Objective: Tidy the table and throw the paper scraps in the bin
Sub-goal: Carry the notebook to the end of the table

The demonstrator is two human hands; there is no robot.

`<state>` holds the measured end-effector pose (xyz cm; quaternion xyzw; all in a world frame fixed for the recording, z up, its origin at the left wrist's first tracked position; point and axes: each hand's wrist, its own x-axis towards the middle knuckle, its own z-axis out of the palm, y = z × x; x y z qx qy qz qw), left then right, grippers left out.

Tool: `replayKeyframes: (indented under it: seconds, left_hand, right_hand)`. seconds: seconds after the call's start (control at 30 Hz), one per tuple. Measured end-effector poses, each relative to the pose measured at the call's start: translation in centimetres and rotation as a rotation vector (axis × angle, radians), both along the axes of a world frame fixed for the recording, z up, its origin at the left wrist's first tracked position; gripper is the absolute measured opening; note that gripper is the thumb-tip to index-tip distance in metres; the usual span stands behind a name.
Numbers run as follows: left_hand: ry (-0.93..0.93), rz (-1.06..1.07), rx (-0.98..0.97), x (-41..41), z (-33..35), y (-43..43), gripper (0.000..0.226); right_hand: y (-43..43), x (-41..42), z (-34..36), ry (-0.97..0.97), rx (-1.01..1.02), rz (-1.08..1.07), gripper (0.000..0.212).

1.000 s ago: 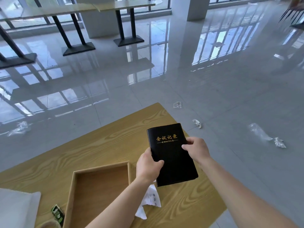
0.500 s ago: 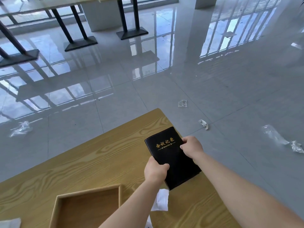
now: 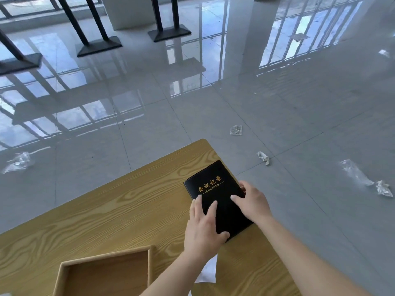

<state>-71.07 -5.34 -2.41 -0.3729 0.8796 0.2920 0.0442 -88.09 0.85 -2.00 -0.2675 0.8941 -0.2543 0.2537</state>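
Observation:
A black notebook (image 3: pixel 213 184) with gold lettering lies flat on the wooden table (image 3: pixel 117 210), close to its far right corner. My left hand (image 3: pixel 203 229) rests on the near left part of the cover, fingers spread and thumb at the lower edge. On the notebook's right edge sits my right hand (image 3: pixel 253 202), with a finger laid over the cover. A white paper scrap (image 3: pixel 208 272) lies on the table just below my left wrist, partly hidden by my forearm.
An open wooden tray (image 3: pixel 106 256) stands at the table's near left. On the grey tiled floor lie crumpled scraps (image 3: pixel 236 130) (image 3: pixel 263 157), clear plastic wrap (image 3: pixel 363 180) to the right and more wrap (image 3: pixel 18 162) to the left. Black table bases (image 3: pixel 99 47) stand far back.
The notebook went from being held up above the table to lying flat on it near the far right corner. My fingers have spread over the cover. The view tilted down.

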Motion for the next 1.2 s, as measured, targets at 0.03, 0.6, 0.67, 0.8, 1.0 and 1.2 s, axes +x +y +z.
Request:
replayKeyframes:
  seconds: [0.03,0.6,0.67,0.8,1.0,1.2]
  left_hand:
    - [-0.026,-0.075,-0.057,0.1,-0.3,0.1,0.095]
    - [-0.038,-0.183,-0.150,-1.6,-1.2,-1.7,0.100]
    - [-0.043,-0.174,-0.146,-1.8,-1.1,-1.9,0.100]
    - [-0.048,-0.153,-0.125,-2.0,-1.2,-2.1,0.101]
    - [-0.041,-0.157,-0.136,-2.0,-1.5,-2.2,0.099]
    - [-0.044,-0.149,-0.132,-2.0,-1.7,-2.1,0.099]
  right_hand:
    - [0.8,0.4,-0.1,0.008,0.005,-0.003,0.053]
    - [-0.7,-0.2,-1.4,0.130,0.115,0.041,0.057]
    - [-1.2,-0.5,-1.5,0.134,0.126,0.056,0.057]
    - [-2.0,-0.7,-1.5,0.147,0.132,0.072,0.055]
    - [-1.9,-0.4,-1.5,0.159,0.120,0.069,0.054]
    - [-1.6,-0.2,-1.2,0.166,0.113,0.068,0.050]
